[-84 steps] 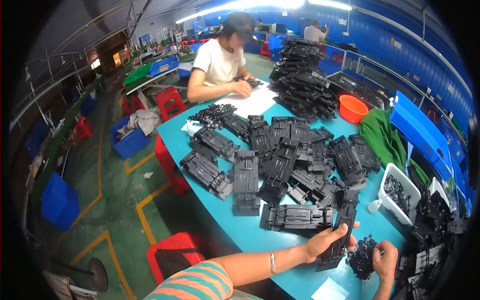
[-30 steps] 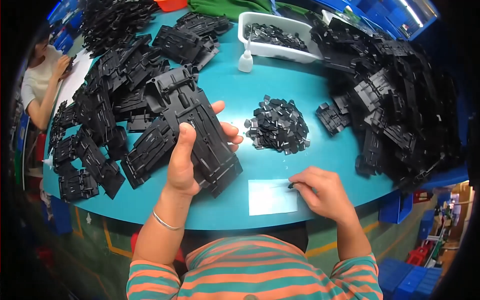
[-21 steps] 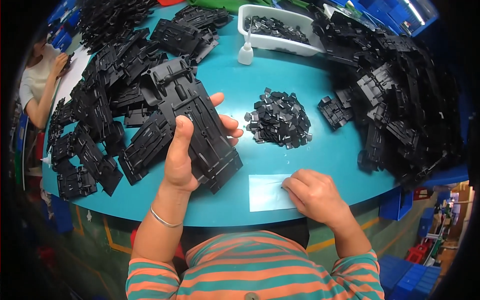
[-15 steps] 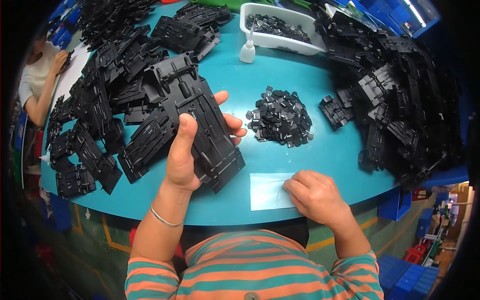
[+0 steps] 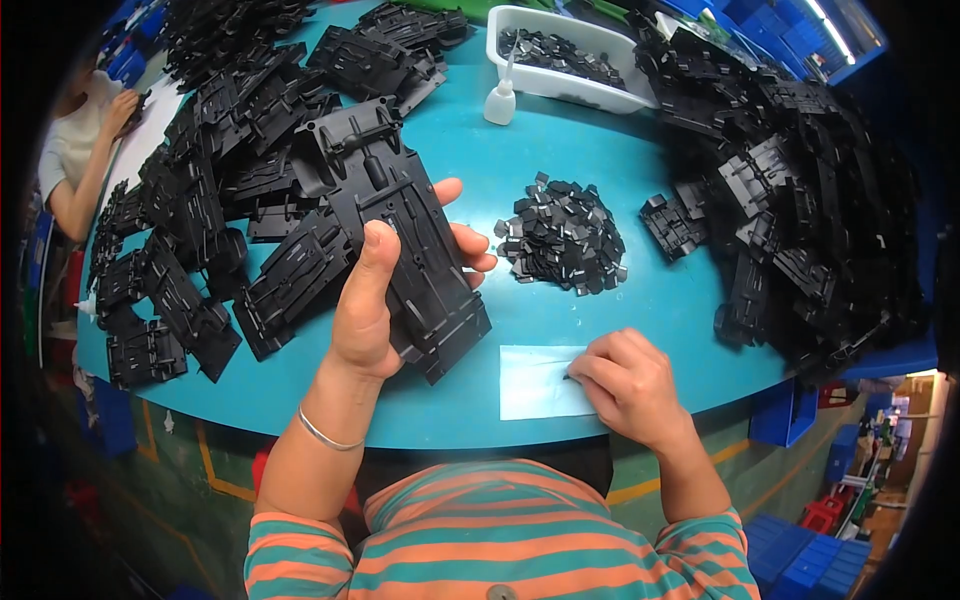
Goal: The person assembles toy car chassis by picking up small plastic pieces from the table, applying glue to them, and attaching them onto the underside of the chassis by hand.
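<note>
My left hand grips a long black molded plastic tray, like a toy-car chassis, thumb across its face and fingers behind its right edge. The part is tilted, with its ribbed side up. My right hand is closed in a pinch over a white sheet near the table's front edge. A small dark piece shows at its fingertips, mostly hidden by them. Beyond the sheet lies a heap of small black plastic pieces.
More black chassis parts are piled at the left, others at the right. At the back stand a white bin of small black pieces and a white nozzle bottle. A co-worker sits at far left. All this rests on a teal table.
My right hand has shifted slightly up and away from me at the sheet, and a dark piece now shows at its fingertips. My left hand holds the chassis almost still.
</note>
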### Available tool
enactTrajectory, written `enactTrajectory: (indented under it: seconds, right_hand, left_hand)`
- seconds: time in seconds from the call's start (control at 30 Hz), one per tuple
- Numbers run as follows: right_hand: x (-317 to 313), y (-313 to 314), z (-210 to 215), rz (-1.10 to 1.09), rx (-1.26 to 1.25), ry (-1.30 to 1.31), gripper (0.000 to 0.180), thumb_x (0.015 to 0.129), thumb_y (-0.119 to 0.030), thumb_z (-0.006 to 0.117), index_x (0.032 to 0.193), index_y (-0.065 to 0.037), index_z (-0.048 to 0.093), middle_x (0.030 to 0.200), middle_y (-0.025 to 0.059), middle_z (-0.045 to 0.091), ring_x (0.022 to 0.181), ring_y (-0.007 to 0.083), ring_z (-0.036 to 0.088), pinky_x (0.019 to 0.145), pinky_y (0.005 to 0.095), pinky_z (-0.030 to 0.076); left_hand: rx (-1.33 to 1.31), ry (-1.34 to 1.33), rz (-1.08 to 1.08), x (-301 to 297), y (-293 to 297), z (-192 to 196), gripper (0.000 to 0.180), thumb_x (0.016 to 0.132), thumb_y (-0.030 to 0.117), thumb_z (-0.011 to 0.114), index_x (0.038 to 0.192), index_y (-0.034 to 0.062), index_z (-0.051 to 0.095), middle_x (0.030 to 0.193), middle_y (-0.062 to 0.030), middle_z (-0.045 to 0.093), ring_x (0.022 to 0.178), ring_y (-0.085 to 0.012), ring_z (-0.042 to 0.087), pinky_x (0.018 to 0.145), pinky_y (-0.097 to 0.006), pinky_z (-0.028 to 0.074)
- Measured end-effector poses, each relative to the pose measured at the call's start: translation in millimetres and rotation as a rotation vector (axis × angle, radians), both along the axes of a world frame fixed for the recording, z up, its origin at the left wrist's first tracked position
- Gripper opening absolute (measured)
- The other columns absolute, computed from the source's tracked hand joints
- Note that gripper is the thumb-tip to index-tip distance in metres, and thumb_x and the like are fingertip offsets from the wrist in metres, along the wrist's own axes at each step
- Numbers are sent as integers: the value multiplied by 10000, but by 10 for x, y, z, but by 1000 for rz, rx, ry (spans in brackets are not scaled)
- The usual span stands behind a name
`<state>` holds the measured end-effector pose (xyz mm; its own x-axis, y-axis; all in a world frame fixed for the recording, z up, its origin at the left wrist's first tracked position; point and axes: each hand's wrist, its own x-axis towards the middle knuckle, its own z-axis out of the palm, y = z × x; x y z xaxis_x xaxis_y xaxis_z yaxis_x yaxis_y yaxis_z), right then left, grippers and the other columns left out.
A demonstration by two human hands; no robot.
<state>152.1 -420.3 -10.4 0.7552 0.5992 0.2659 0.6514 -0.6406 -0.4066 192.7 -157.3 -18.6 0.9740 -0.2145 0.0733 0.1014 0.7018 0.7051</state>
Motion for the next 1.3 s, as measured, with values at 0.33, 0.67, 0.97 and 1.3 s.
enactTrajectory:
  seconds: [0.33, 0.67, 0.97, 1.3]
  right_hand:
    - [-12, -6, -85, -49, 131, -42, 181, 645, 10, 692, 785, -104, 677, 773, 28, 563, 667, 207, 534, 564, 308, 435]
    - [-38, -12, 68, -317, 449, 356, 96, 773, 16, 658, 818, -70, 660, 796, 21, 582, 671, 113, 536, 579, 254, 434]
    - [55, -113, 0, -365, 1234, 1274, 44, 864, -83, 605, 872, -39, 602, 775, 2, 564, 597, 63, 439, 531, 192, 343]
    - [-27, -14, 184, -327, 305, 344, 15, 806, 7, 615, 814, -5, 618, 707, 68, 641, 589, 129, 604, 522, 241, 469]
  left_hand:
    - [13, 1, -1, -3, -1, 4, 742, 930, 575, 416, 1401, 10, 320, 1070, -137, 619, 987, -235, 620, 879, -330, 503]
    - [-17, 2, -34, 0, -29, -14, 758, 924, 584, 419, 1403, 7, 313, 1079, -135, 618, 999, -241, 621, 891, -342, 505]
    - [-46, -5, -43, -7, -2, -62, 755, 921, 580, 430, 1403, 10, 314, 1080, -128, 626, 997, -246, 632, 894, -359, 512]
    - [-159, 36, -110, 5, -12, 10, 756, 914, 582, 449, 1403, 24, 305, 1091, -129, 619, 1016, -257, 616, 896, -377, 504]
